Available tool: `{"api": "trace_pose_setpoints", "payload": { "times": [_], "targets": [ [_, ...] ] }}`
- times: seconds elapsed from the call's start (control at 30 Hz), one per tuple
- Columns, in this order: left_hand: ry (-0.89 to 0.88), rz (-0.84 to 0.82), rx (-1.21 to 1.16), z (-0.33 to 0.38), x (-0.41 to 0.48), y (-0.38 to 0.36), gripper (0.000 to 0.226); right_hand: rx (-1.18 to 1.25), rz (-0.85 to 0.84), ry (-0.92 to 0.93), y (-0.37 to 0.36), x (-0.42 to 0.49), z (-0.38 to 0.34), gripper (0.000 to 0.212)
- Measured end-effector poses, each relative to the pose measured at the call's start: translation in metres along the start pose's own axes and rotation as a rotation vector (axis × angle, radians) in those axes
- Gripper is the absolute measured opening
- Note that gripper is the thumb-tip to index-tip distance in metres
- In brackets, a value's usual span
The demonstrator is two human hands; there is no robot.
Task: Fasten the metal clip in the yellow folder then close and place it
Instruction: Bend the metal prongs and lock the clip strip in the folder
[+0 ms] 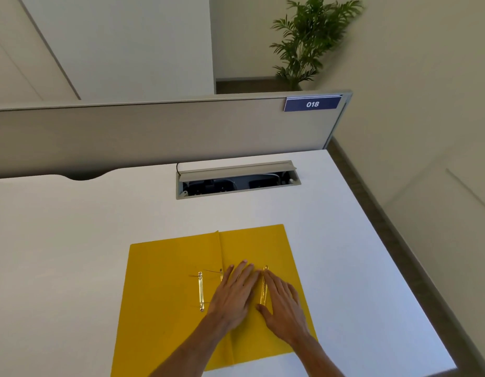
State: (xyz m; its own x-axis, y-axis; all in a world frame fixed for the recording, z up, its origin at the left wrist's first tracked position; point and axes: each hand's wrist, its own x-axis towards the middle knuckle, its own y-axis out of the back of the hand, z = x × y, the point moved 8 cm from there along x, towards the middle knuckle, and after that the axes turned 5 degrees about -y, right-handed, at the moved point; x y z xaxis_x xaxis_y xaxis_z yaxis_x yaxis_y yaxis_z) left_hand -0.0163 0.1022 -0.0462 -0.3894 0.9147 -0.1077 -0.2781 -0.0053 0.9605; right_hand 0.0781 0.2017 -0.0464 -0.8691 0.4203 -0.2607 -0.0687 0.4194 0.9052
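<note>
The yellow folder (165, 270) lies open and flat on the white desk (72, 227), its fold running down the middle. A gold metal bar (201, 291) rests on the left flap, with thin prongs beside it. A second gold metal strip (264, 287) lies on the right flap. My left hand (233, 292) is spread flat on the folder just right of the fold, fingers pointing away. My right hand (283, 306) lies flat beside it, index finger and thumb touching the second strip. Neither hand grips anything.
An open cable hatch (237, 179) is cut into the desk behind the folder. A grey partition (154, 131) with a blue "018" sign (312, 104) closes the far edge. The desk's right edge drops to the floor; a potted plant (309, 42) stands beyond.
</note>
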Motion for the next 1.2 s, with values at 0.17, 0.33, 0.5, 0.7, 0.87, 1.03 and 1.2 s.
{"api": "trace_pose_setpoints", "payload": {
  "times": [0.17,0.33,0.5,0.7,0.87,1.03,1.2],
  "targets": [
    [0.031,-0.064,-0.023,0.003,0.009,-0.009,0.068,0.071,-0.04,0.047,0.008,-0.002,0.01,0.087],
    [0.015,-0.079,-0.031,0.003,0.017,-0.009,0.066,0.144,0.02,0.07,0.014,-0.005,0.016,0.091],
    [-0.012,-0.07,-0.051,0.007,0.02,-0.008,0.057,0.271,0.142,0.002,0.02,-0.011,0.022,0.078],
    [0.007,-0.003,-0.09,0.005,0.021,-0.003,0.038,0.165,0.298,-0.126,0.028,-0.021,0.045,0.034],
    [0.06,0.053,-0.138,0.005,0.024,0.0,0.026,0.186,0.255,-0.128,0.033,-0.01,0.043,0.006],
    [0.056,0.065,-0.152,0.005,0.026,0.001,0.024,0.22,0.21,-0.161,0.032,-0.004,0.044,0.007],
    [0.056,0.013,-0.162,0.003,0.029,0.001,0.027,0.205,0.194,-0.134,0.034,0.0,0.042,0.007]
  ]
}}
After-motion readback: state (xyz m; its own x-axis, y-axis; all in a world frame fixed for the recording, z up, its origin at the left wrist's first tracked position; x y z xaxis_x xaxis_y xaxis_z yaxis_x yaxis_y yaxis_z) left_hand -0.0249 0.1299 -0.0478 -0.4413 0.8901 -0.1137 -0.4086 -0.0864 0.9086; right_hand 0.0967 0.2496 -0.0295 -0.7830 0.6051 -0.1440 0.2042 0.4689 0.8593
